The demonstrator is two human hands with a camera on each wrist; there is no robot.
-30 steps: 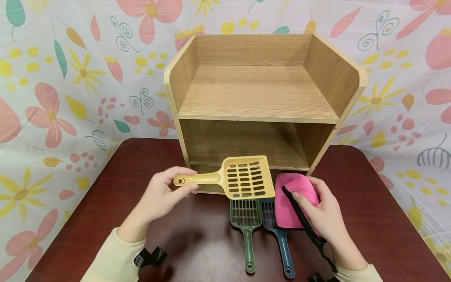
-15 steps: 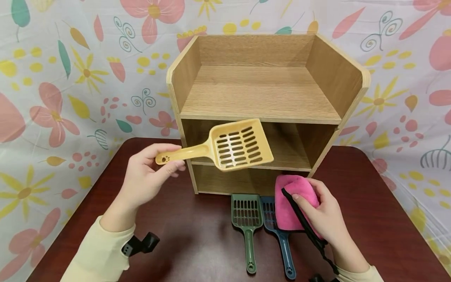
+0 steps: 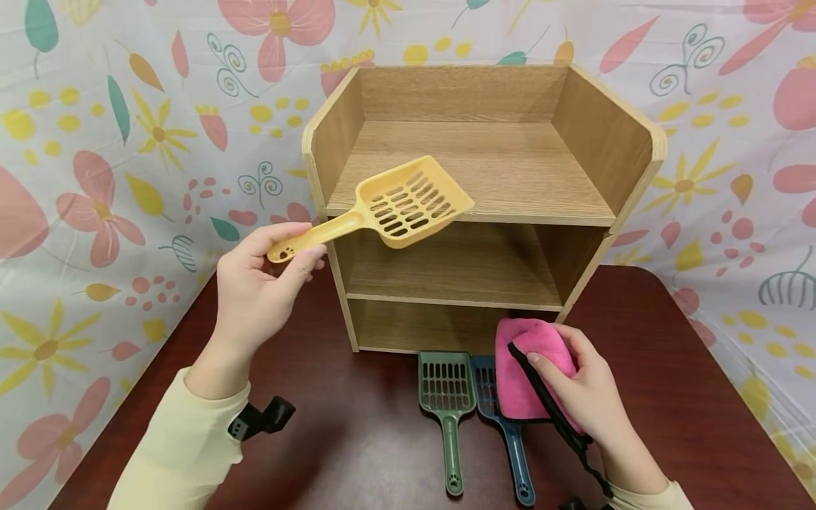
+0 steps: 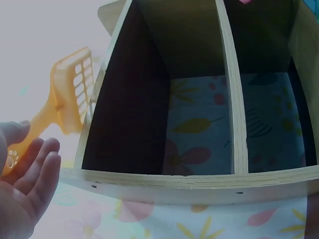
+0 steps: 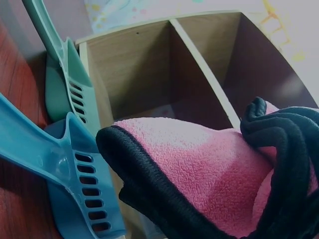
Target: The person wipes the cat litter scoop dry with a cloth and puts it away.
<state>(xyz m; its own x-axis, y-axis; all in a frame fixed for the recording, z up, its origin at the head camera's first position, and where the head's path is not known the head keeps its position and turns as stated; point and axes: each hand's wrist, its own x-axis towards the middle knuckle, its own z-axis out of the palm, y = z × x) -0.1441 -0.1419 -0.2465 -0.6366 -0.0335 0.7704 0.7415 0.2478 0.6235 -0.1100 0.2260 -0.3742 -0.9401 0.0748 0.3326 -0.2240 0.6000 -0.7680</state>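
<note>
My left hand (image 3: 255,287) pinches the end of the handle of a yellow litter scoop (image 3: 368,212). The slotted head points right, raised and tilted, and overlaps the front edge of the top shelf in the head view. In the left wrist view the yellow scoop (image 4: 59,107) shows beside the cabinet's side. A pink cloth with black edging (image 3: 532,379) is bunched in my right hand (image 3: 589,386), low at the right. The cloth overlaps the head of a blue litter scoop (image 3: 513,443). Left of that one lies a green litter scoop (image 3: 450,432), handle toward me.
A wooden cabinet (image 3: 484,159) with a walled top and two lower compartments stands at the back of the dark red table (image 3: 357,425). Both scoop heads on the table lie close to its base. Behind it hangs a flower-patterned cloth backdrop (image 3: 153,234).
My left hand has lifted the yellow scoop up and to the left, from in front of the lower compartments to the top shelf's edge, tilting it. My right hand and the cloth have barely moved.
</note>
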